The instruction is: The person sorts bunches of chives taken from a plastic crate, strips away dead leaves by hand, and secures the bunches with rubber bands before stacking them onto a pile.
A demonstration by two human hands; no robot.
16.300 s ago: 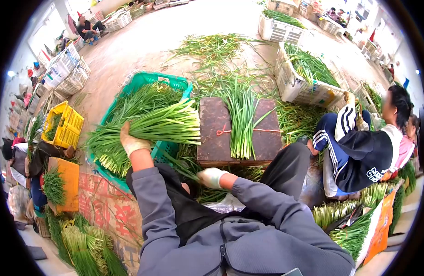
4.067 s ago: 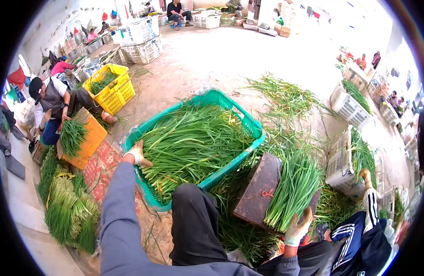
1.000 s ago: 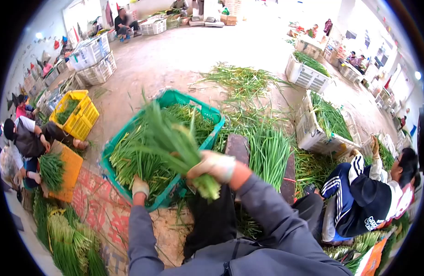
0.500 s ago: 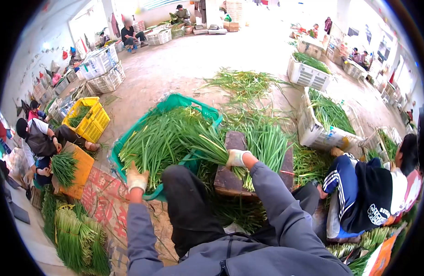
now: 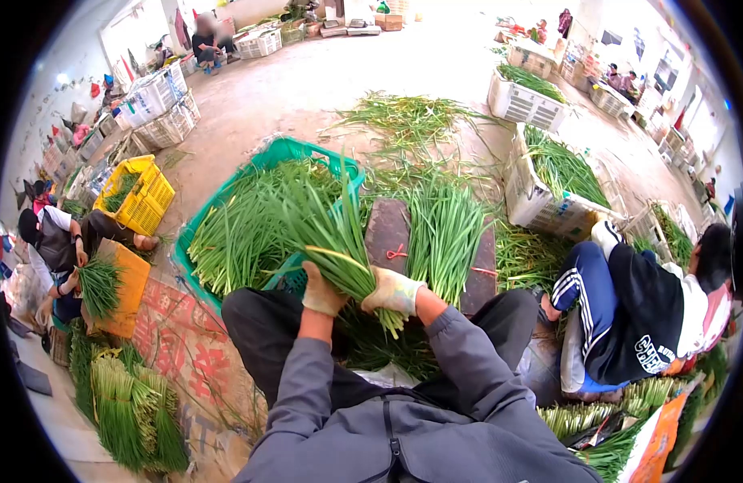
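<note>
Between my gloved hands stands a bunch of garlic chives [image 5: 327, 229], leaves pointing up and away, pale stem ends down near my lap. My right hand [image 5: 394, 291] is wrapped round its lower stems. My left hand [image 5: 321, 290] is closed against the bunch's left side, its fingertips partly hidden by the leaves. In front of my knees lies a dark board [image 5: 385, 229] bearing another pile of chives [image 5: 444, 241] and a red tie [image 5: 397, 253]. To its left, a green crate [image 5: 196, 229] holds many loose chives [image 5: 226, 241].
Loose leaves [image 5: 411, 117] litter the floor ahead. White crates of chives [image 5: 524, 197] stand at right, beside a seated co-worker [image 5: 641, 314]. Another person [image 5: 57, 241] works at left by a yellow crate [image 5: 155, 201]. Stacked bundles [image 5: 138, 410] lie at lower left.
My left hand has left the green crate and come over to the bunch. My right hand has drawn the bunch off the board towards me, and its leaves now point upward.
</note>
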